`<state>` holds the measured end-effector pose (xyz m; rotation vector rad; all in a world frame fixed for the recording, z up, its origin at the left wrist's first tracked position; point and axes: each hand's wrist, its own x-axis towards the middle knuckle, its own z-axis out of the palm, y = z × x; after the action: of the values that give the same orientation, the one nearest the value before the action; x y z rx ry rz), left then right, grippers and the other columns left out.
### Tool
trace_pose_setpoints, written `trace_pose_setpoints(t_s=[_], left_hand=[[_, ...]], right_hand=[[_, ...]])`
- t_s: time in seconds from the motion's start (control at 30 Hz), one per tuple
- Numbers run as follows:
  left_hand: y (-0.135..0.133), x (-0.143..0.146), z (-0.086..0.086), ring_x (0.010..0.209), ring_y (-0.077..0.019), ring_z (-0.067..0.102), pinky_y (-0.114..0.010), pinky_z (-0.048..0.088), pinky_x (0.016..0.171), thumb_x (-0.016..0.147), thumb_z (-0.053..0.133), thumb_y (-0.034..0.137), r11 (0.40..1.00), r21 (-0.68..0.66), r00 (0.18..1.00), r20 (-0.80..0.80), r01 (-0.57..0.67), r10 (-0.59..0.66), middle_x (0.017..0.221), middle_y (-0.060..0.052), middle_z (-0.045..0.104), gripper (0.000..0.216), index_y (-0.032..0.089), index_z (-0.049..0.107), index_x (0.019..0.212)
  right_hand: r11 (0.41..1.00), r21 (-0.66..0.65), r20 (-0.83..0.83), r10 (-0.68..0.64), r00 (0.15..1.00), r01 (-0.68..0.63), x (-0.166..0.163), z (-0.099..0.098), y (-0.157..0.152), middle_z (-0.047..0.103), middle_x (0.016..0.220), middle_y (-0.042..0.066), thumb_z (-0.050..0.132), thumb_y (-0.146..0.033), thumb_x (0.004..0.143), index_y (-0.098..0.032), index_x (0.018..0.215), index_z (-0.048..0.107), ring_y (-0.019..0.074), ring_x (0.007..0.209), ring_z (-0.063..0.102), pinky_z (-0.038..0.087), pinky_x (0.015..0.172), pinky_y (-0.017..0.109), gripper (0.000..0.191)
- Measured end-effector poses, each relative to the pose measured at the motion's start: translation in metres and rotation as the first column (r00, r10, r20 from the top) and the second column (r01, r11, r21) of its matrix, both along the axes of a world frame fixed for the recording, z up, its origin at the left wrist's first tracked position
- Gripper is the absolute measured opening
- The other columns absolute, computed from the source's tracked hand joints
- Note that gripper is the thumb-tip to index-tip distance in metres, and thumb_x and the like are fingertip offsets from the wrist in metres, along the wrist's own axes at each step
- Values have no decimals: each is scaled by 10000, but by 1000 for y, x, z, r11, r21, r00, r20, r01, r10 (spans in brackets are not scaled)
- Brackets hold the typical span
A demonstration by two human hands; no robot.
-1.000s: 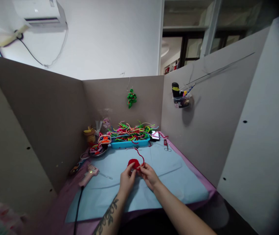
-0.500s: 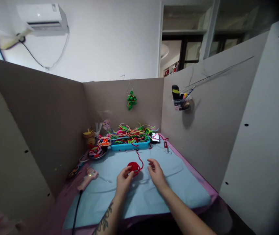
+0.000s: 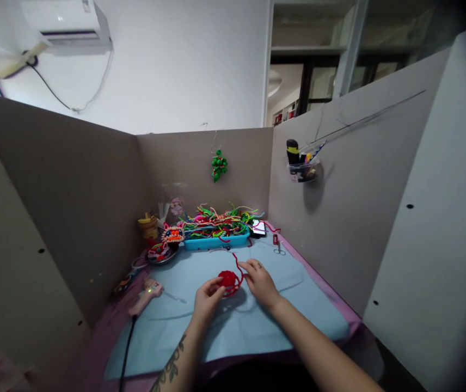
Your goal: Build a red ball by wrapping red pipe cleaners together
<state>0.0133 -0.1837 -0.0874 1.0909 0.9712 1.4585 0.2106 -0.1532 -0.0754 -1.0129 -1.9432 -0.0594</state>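
A round, bright red knitted or crocheted yarn piece (image 3: 228, 280) is pinched at its left edge by my left hand (image 3: 208, 294), fingers closed on it just above the blue mat. From its right side a loose red yarn strand (image 3: 237, 261) curves up and away. My right hand (image 3: 259, 280) is at that strand, thumb and fingers drawn together around it near the piece. How firmly the right fingertips grip is hard to see at this size.
On the blue mat (image 3: 274, 321) lie a pink glue gun (image 3: 147, 298) at left and small scissors (image 3: 279, 249) at right. Behind stands a blue tray (image 3: 216, 243) heaped with coloured yarn. A metal bowl (image 3: 163, 256) with finished pieces sits at back left. Grey partitions (image 3: 200, 179) enclose the table.
My right hand has moved left and turned inward, from apart from the strand to touching it. My left hand and the red piece have shifted slightly right.
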Motion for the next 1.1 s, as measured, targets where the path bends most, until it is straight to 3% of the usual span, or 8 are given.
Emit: trace_pose_setpoints(t_s=[0.1, 0.2, 0.43, 0.57, 0.67, 0.73, 0.83, 1.1], left_hand=[[2, -1, -4, 821, -287, 705, -418, 525, 810, 513, 857, 378, 999, -1, 999, 10, 48, -48, 876, -151, 760, 479, 122, 728, 896], [3, -1, -6, 827, -295, 705, -430, 520, 820, 502, 866, 386, 996, -5, 996, 22, 86, -85, 893, -168, 756, 505, 111, 728, 903], [4, -3, -4, 908, -316, 693, -447, 506, 861, 521, 856, 406, 1000, -1, 1000, 24, -1, 1, 938, -160, 752, 536, 130, 716, 958], [4, -2, -3, 917, -308, 690, -442, 502, 868, 526, 847, 415, 1000, -10, 1000, 29, -8, 8, 954, -153, 750, 552, 133, 708, 980], [4, -1, -2, 900, -295, 694, -416, 512, 844, 537, 842, 423, 1000, -2, 1000, 26, 6, -6, 935, -154, 752, 560, 124, 704, 990], [4, -1, -3, 880, -291, 697, -402, 521, 816, 546, 839, 425, 1000, -3, 1000, 14, 18, -18, 922, -154, 752, 563, 122, 703, 1001], [4, -1, -5, 864, -289, 698, -392, 527, 792, 546, 842, 413, 999, 1, 999, 1, 32, -32, 926, -151, 751, 558, 126, 703, 1004], [3, 0, -4, 887, -277, 687, -378, 516, 805, 515, 861, 369, 997, 60, 999, -8, 54, -53, 975, -148, 741, 517, 140, 698, 949]], right_hand=[[1000, -5, 38, 20, 999, -20, -2, -4, -2, 599, 984, 86, 418, -4, 803, -270, 1252, 563, 230, 934, 548, 498, 830, 364, 541], [1000, -16, 15, 20, 1000, -20, -3, -3, -2, 615, 934, 91, 437, -45, 826, -265, 1117, 658, 239, 912, 545, 486, 825, 376, 427], [992, -102, -368, 33, 929, -76, -1, 0, -7, 633, 871, 80, 540, -200, 820, -257, 878, 747, 232, 841, 591, 494, 804, 393, 222], [926, -294, -606, 10, 795, -236, -9, 4, -12, 680, 753, 60, 607, -274, 764, -222, 803, 747, 215, 724, 622, 501, 706, 360, 154], [808, -425, -771, -89, 630, -407, -16, 7, -12, 652, 602, 27, 697, -350, 657, -182, 766, 720, 184, 571, 590, 487, 586, 324, 202], [746, -446, -842, -163, 514, -495, -20, 8, -10, 641, 571, 11, 742, -365, 584, -169, 740, 696, 163, 525, 575, 480, 556, 305, 255], [725, -444, -879, -241, 411, -526, -25, 6, -8, 632, 563, -3, 760, -348, 523, -169, 695, 662, 142, 503, 565, 470, 535, 279, 267], [696, -495, -845, -248, 473, -520, -35, -4, -7, 520, 423, -53, 694, -332, 555, -175, 644, 619, 84, 358, 413, 253, 357, 190, 196]])
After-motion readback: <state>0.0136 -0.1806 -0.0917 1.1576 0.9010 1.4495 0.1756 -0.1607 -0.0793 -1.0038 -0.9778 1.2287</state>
